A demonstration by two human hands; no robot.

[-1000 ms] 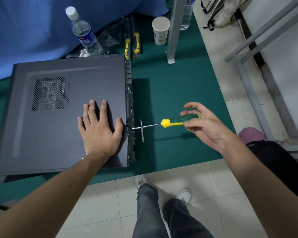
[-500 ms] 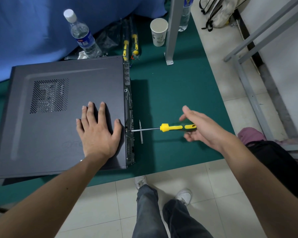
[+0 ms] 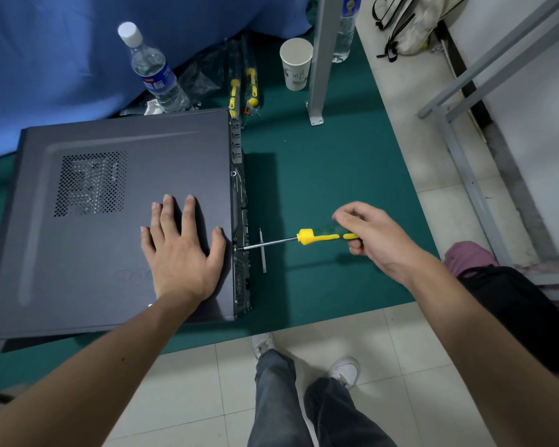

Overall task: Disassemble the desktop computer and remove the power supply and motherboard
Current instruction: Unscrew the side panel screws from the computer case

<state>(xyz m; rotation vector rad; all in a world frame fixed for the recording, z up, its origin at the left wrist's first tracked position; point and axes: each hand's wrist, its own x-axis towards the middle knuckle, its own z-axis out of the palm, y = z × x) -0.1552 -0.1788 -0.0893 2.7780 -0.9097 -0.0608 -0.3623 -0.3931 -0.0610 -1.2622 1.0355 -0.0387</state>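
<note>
1. A dark grey desktop computer case is seen lying on its side on a green table, its closed side panel facing up and its rear panel turned to the right.
2. The left hand is laid flat on the side panel near the rear edge, fingers straight and slightly spread, nothing being held.
3. A screwdriver with a yellow and green handle is gripped by the right hand, whose fingers are curled round the handle.
4. The screwdriver shaft is held roughly level, and its tip is set against the rear panel, just beside the left thumb.
5. A thin metal strip is seen lying on the table just beside the rear panel, under the shaft.
6. A water bottle is stood behind the case, against a blue cloth.
7. Two more packaged screwdrivers and a paper cup are placed at the far side of the table, near a grey metal post.
8. The person's legs and white shoes are seen below on a tiled floor.
</note>
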